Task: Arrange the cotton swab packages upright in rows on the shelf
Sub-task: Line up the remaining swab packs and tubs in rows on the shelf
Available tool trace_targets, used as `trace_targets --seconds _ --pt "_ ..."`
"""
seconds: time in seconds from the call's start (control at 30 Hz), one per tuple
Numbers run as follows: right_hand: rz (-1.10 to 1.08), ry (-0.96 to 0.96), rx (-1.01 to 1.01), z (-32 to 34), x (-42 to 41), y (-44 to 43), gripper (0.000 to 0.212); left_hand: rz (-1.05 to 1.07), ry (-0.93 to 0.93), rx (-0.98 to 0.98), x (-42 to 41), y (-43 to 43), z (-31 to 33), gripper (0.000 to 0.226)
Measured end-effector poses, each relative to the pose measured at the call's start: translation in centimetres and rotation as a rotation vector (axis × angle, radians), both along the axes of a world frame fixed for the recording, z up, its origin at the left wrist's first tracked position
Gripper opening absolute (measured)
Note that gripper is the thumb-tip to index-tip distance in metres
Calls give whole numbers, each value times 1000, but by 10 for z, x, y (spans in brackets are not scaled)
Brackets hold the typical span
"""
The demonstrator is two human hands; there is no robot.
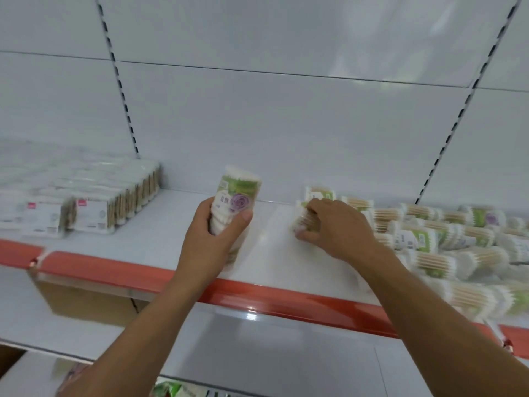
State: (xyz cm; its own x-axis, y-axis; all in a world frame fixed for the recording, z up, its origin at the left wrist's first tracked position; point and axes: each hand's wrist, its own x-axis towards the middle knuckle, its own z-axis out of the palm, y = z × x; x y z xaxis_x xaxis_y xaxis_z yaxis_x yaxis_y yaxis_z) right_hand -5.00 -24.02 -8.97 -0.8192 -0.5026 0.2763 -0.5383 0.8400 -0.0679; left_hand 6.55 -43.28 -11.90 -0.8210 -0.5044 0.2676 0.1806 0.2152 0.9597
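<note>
White shelf (160,239): left hand (206,239) grips an upright swab package (236,196), right hand (335,227) clutches another package (305,223); the heap (446,239) lies unsorted, no rows formed.

Shelf (160,239) is showing white, front strip (286,303) running red. Back panel (257,124) is reading pale grey-white, uprights (121,90) carrying black slot pattern. Package (239,196) in left hand (211,233) is showing green label, purple rose print, white tips. Bundle (303,223) in right hand (337,227) is blurring tan and white. Pile (446,239) at right is showing tan sticks, white tips, green-white labels. Left packs (94,207) are showing white labels, small red tags.
</note>
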Motion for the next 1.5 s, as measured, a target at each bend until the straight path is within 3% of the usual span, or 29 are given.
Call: trace_targets --seconds 0.07,0.17,0.3,0.43,0.57,0.73,0.93,1.37,1.5 --pt "5 -81 -318 6 6 -8 42 17 12 37 3 -7 2 45" --pt "92 -451 -847 6 19 -34 53 27 34 69 3 -24 8 50" --pt "187 -837 -1205 -6 20 -75 30 21 72 94 -3 -59 26 57" --pt "135 -1050 -1419 -14 8 -131 35 -10 120 80 -12 -116 52 51" --pt "56 -925 -1340 -13 3 -196 38 -46 144 27 -23 -183 75 36" --pt "-38 -597 -1073 -25 -5 -263 54 -93 150 16 -34 -249 90 35" --pt "-101 -432 -846 -34 -27 -304 63 -137 150 16 -38 -296 97 36" --pt "-315 -288 -860 -42 -41 -319 61 -254 104 25 -45 -301 83 27" --pt "-336 -339 -909 -40 -30 -319 79 -264 92 -53 -42 -296 78 24"
